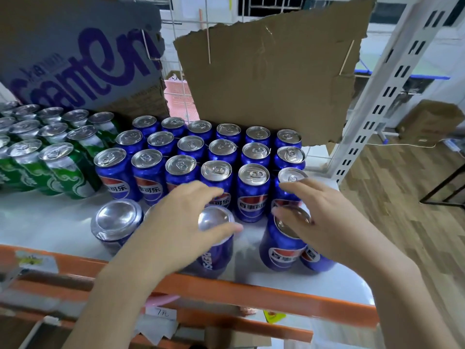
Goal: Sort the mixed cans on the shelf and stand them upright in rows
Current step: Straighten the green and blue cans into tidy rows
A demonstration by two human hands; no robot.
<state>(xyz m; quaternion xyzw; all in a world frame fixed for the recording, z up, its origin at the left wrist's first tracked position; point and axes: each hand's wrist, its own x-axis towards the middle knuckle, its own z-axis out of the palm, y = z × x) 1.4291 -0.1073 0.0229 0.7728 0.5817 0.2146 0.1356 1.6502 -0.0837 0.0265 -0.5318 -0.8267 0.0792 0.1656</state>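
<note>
shelf edge: orange rail (251, 295) nearest the viewer.
left hand (181, 222): fingers curled over an upside-down blue can (214, 250).
right hand (334, 222): fingers curved round the top of an upright blue can (281, 250).
behind: upright blue rows (201, 152), green rows (45, 147) left.

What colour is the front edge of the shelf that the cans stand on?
Orange: the shelf's front edge shows best in the head view, below the blue cans.
</note>
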